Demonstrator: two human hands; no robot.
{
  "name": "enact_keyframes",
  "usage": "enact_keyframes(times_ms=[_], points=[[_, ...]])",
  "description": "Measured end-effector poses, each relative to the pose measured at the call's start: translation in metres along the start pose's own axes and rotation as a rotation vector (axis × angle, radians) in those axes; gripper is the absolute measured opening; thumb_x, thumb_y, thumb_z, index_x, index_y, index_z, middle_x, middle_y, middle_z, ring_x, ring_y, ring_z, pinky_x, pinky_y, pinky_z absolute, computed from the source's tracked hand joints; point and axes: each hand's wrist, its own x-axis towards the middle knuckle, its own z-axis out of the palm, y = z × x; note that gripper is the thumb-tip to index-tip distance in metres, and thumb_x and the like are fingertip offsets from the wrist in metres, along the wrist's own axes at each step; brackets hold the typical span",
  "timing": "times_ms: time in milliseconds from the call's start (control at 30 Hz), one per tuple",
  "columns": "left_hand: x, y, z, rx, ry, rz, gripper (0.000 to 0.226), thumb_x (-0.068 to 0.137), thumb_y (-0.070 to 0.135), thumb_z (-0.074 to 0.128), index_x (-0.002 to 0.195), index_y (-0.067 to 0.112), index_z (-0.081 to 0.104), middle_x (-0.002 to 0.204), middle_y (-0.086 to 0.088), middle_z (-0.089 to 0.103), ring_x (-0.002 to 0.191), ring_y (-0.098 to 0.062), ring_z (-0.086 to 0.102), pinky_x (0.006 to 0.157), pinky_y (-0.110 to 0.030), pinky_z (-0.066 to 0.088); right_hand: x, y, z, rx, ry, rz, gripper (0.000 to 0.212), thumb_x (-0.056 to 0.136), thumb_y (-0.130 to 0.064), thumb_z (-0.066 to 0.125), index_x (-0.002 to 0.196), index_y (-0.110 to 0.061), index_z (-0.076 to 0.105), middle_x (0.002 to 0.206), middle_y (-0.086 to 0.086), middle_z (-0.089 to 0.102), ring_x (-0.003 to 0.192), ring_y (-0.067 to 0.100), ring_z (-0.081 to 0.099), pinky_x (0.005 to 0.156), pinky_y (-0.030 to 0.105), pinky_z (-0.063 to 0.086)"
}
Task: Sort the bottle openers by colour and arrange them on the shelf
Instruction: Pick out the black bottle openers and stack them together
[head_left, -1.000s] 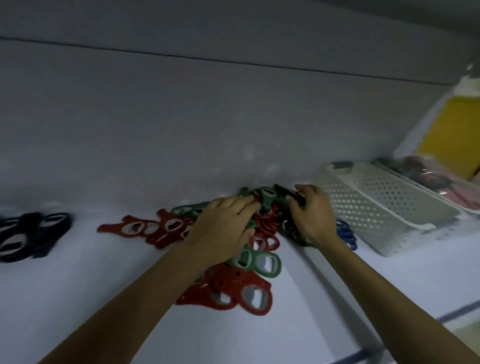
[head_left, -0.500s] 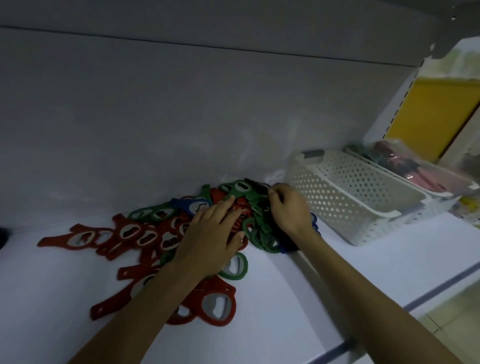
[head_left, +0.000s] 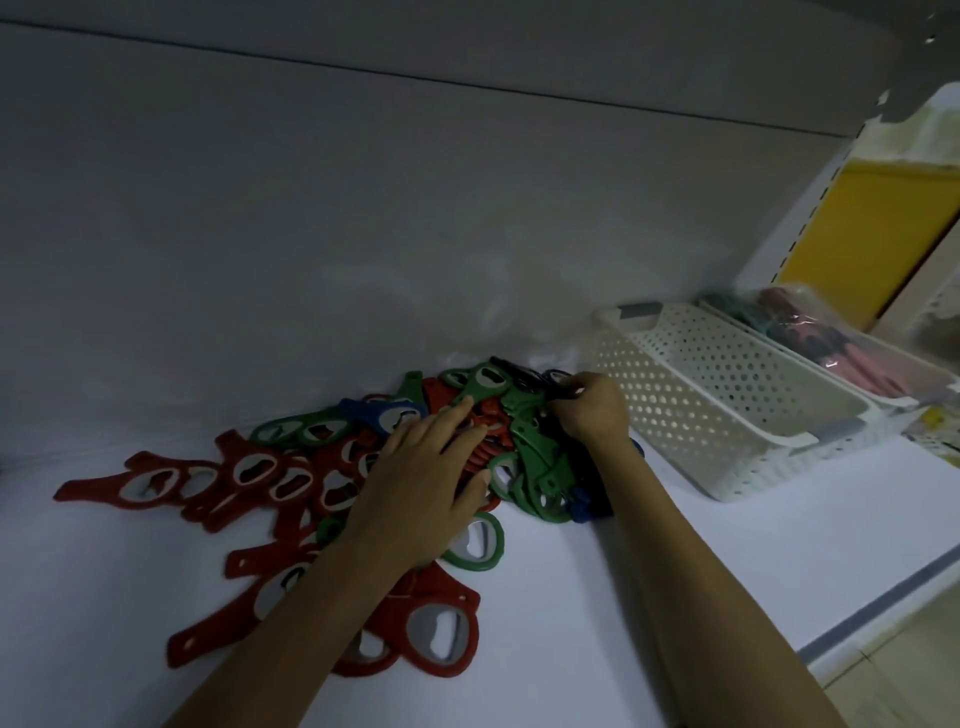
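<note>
We look down on a white shelf (head_left: 737, 566) where a heap of bottle openers (head_left: 332, 467) lies against the grey back panel (head_left: 363, 208); the colours are mixed. The red openers (head_left: 249, 473) fan out to the left and toward us, with a large red opener (head_left: 436, 634) nearest the front; the green openers (head_left: 540, 462) crowd the right side of the heap, and one green opener (head_left: 483, 545) lies flat beside our left wrist; a blue opener (head_left: 384, 413) shows at the back between green and red.

Our left hand (head_left: 421, 483) lies palm down on the middle of the heap, fingers straight and slightly spread, the fingertips reaching in among the red and green ones; it grips nothing. Our right hand (head_left: 589, 410) is at the far right end of the heap, fingers curled and pinching a black opener (head_left: 524, 373) that pokes out toward the back panel (how much of it the fingers cover we cannot tell in this dim light).

Just beside the right hand stands a white perforated basket (head_left: 727, 410), set at a slant on the shelf; behind it, touching or nearly so, is a second basket (head_left: 883, 395) holding plastic-wrapped goods (head_left: 810, 322); a yellow panel (head_left: 872, 234) rises at the far right.
</note>
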Motion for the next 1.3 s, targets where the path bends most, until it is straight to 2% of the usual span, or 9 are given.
enact_keyframes(times_ms=[367, 467, 533, 733, 800, 900, 1000, 1133, 1300], points=[[-0.005, 0.001, -0.004, -0.163, 0.033, -0.035, 0.064, 0.095, 0.041, 0.044, 0.149, 0.022, 0.017, 0.158, 0.006, 0.009, 0.142, -0.012, 0.013, 0.115, -0.030, 0.011, -0.034, -0.017, -0.003, 0.209, 0.369, -0.285, 0.020, 0.095, -0.023, 0.053, 0.101, -0.013, 0.069, 0.088, 0.006, 0.072, 0.080, 0.023, 0.067, 0.071, 0.037, 0.054], [-0.004, 0.003, -0.007, -0.204, 0.120, -0.086, 0.081, 0.090, 0.040, 0.054, 0.150, 0.022, 0.002, 0.158, 0.001, 0.004, 0.143, -0.014, 0.009, 0.113, -0.030, 0.014, -0.047, -0.038, -0.008, 0.656, 0.139, -0.293, 0.015, 0.091, -0.017, 0.060, 0.078, -0.016, 0.067, 0.059, -0.005, 0.066, 0.055, 0.009, 0.060, 0.054, 0.024, 0.049], [-0.003, 0.005, -0.009, -0.090, 0.186, -0.110, 0.089, 0.086, 0.040, 0.059, 0.150, 0.019, 0.001, 0.158, -0.007, 0.005, 0.142, -0.019, 0.011, 0.111, -0.033, 0.013, -0.057, -0.048, -0.005, 0.629, -0.056, -0.342, 0.019, 0.088, -0.010, 0.062, 0.071, -0.018, 0.067, 0.051, -0.009, 0.061, 0.047, 0.004, 0.055, 0.050, 0.019, 0.044], [-0.002, 0.006, -0.012, -0.265, 0.263, -0.288, 0.069, 0.090, 0.010, 0.054, 0.149, 0.019, 0.019, 0.146, -0.007, 0.038, 0.133, -0.023, 0.037, 0.102, -0.027, 0.031, -0.072, -0.066, 0.005, 0.817, -0.604, -0.248, 0.045, 0.093, -0.042, 0.049, 0.083, -0.004, 0.069, 0.062, 0.014, 0.068, 0.052, 0.022, 0.062, 0.054, 0.026, 0.052], [-0.004, 0.003, -0.013, -0.365, 0.306, -0.326, 0.057, 0.094, 0.011, 0.048, 0.146, 0.021, 0.028, 0.144, -0.005, 0.044, 0.129, -0.020, 0.043, 0.100, -0.022, 0.030, -0.060, -0.058, 0.002, 0.732, -0.332, -0.190, 0.048, 0.094, -0.049, 0.044, 0.078, -0.012, 0.070, 0.067, 0.011, 0.070, 0.061, 0.023, 0.065, 0.062, 0.028, 0.053], [-0.007, 0.003, -0.016, -0.363, 0.333, -0.279, 0.050, 0.096, 0.013, 0.045, 0.144, 0.022, 0.034, 0.141, -0.004, 0.047, 0.125, -0.019, 0.047, 0.098, -0.022, 0.034, -0.036, -0.026, -0.005, -0.115, 0.185, -0.238, 0.032, 0.095, -0.039, 0.048, 0.093, -0.014, 0.067, 0.090, 0.010, 0.069, 0.084, 0.028, 0.063, 0.076, 0.036, 0.048], [-0.009, 0.003, -0.015, -0.312, 0.312, -0.209, 0.048, 0.094, 0.011, 0.047, 0.140, 0.023, 0.040, 0.135, -0.002, 0.051, 0.122, -0.018, 0.049, 0.093, -0.022, 0.038, -0.023, -0.005, -0.007, -0.561, 0.055, -0.042, 0.046, 0.090, -0.049, 0.050, 0.113, -0.011, 0.062, 0.120, 0.018, 0.057, 0.113, 0.035, 0.050, 0.095, 0.043, 0.038], [-0.009, 0.001, -0.012, -0.322, 0.323, -0.191, 0.046, 0.093, 0.008, 0.049, 0.137, 0.022, 0.044, 0.131, -0.002, 0.053, 0.121, -0.017, 0.049, 0.093, -0.021, 0.034, -0.019, -0.002, -0.006, -0.530, 0.008, -0.040, 0.039, 0.086, -0.048, 0.059, 0.102, -0.014, 0.065, 0.111, 0.014, 0.061, 0.109, 0.033, 0.054, 0.096, 0.043, 0.038], [-0.007, 0.000, -0.013, -0.468, 0.374, -0.243, 0.040, 0.094, 0.011, 0.047, 0.133, 0.020, 0.047, 0.120, 0.003, 0.058, 0.103, -0.008, 0.056, 0.086, -0.008, 0.037, -0.020, -0.003, -0.013, -0.030, 0.070, -0.019, 0.025, 0.082, -0.033, 0.067, 0.061, -0.021, 0.060, 0.064, -0.001, 0.064, 0.072, 0.025, 0.066, 0.079, 0.037, 0.052]])
